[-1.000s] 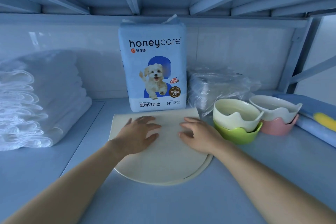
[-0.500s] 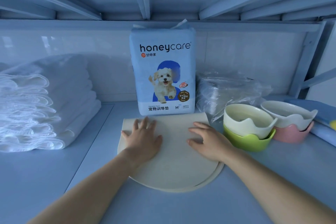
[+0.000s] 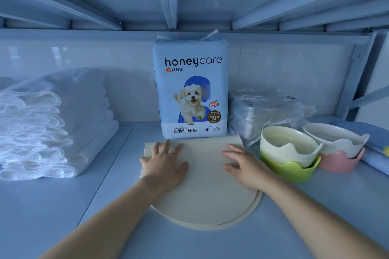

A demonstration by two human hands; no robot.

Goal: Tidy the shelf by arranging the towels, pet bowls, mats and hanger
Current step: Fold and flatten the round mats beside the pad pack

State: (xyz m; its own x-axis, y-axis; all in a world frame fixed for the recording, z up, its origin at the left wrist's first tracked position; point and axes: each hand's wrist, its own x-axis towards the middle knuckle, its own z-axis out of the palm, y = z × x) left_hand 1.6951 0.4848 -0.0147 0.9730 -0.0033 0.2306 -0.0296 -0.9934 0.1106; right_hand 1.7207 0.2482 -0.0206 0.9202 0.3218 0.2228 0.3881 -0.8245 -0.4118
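A folded cream mat [image 3: 207, 200], half-round with its straight edge toward the back, lies on the shelf board [image 3: 210, 244]. My left hand [image 3: 165, 164] rests flat on the mat's left part, fingers spread. My right hand [image 3: 245, 165] lies flat on its right part. A stack of white towels [image 3: 48, 128] sits at the left. Right of the mat stand a cream bowl nested in a green bowl [image 3: 291, 169] and a cream bowl nested in a pink bowl [image 3: 341, 159].
A blue honeycare pad pack [image 3: 191, 90] stands upright right behind the mat. A crumpled clear plastic bag [image 3: 265, 109] lies behind the bowls. Blue folded items [image 3: 366, 134] sit at the far right by the shelf post. The upper shelf hangs low overhead.
Both hands have stayed flat on the mat; my left fingers have straightened and spread toward the back edge. The view has shifted slightly left.
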